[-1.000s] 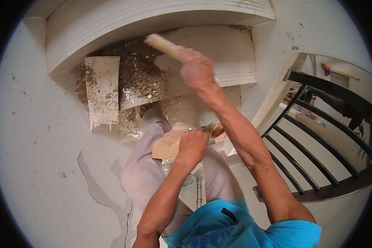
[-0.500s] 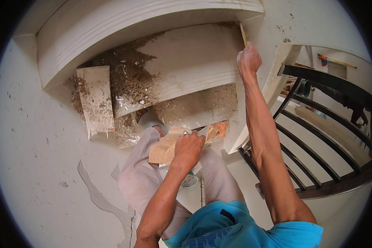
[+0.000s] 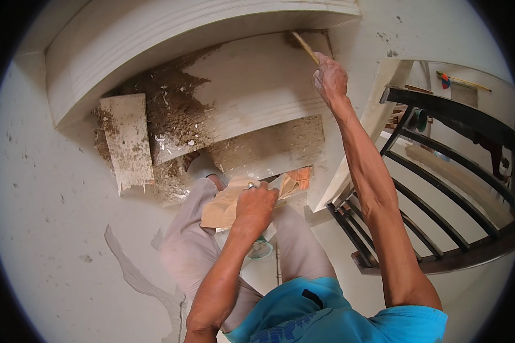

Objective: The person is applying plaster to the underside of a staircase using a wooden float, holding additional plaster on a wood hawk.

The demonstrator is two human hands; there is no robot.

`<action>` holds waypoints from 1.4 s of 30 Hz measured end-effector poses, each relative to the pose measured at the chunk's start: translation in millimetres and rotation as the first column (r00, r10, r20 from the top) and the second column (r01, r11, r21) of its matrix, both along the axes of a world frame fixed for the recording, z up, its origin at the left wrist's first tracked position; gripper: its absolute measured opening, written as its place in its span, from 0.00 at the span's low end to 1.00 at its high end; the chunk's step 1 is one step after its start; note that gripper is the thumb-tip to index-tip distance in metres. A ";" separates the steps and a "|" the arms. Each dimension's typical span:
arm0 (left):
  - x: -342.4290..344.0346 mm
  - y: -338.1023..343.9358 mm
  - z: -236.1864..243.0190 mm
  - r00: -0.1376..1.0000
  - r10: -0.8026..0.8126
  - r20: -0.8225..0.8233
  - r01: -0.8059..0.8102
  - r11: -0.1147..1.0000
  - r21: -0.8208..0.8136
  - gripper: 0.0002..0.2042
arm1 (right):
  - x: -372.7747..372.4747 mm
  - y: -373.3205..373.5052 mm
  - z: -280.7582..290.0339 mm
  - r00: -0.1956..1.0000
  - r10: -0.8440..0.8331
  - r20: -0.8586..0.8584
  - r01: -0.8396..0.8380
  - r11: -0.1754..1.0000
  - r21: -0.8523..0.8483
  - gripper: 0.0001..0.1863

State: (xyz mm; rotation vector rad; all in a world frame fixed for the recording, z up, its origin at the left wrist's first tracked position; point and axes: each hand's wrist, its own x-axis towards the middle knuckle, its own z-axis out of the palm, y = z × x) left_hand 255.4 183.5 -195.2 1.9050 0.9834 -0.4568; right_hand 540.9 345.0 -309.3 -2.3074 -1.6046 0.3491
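My right hand [image 3: 330,77] is closed on a thin pale wooden stick [image 3: 306,47], its far end at the back right corner of the step [image 3: 257,74]. My left hand [image 3: 256,203] is closed over crumpled light-brown paper [image 3: 218,210] between my knees. A small metallic thing shows at my left fingers; I cannot make out what it is. Dark dirt and pale flakes [image 3: 177,120] cover the left part of the step, beside a dirt-specked pale board [image 3: 126,143].
The curved riser [image 3: 212,17] rises beyond the step. A black railing [image 3: 440,166] frames an opening at the right, with items below. A small round container [image 3: 260,248] sits under my left hand. An orange patch [image 3: 298,177] lies below the step. The left wall [image 3: 57,217] has cracked plaster.
My right hand has swept the stick from the middle to the far right corner, then slightly back left, its tip now angled left. My left hand stays on the paper.
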 end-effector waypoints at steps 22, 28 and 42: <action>6.2 -3.1 -1.8 1.000 -0.016 0.012 0.016 1.000 0.013 0.10 | -145.1 0.6 6.1 0.932 0.278 0.233 -0.294 0.955 0.035 0.08; 9.8 -8.8 -7.7 1.000 -0.019 0.004 0.019 0.999 0.039 0.11 | -164.8 -8.6 46.0 0.845 0.460 -0.274 -0.480 0.877 -0.008 0.20; 5.4 -8.6 -5.3 1.000 0.011 0.020 -0.012 0.999 0.042 0.10 | 4.9 -20.0 12.1 0.961 -0.215 0.175 0.214 0.977 0.023 0.07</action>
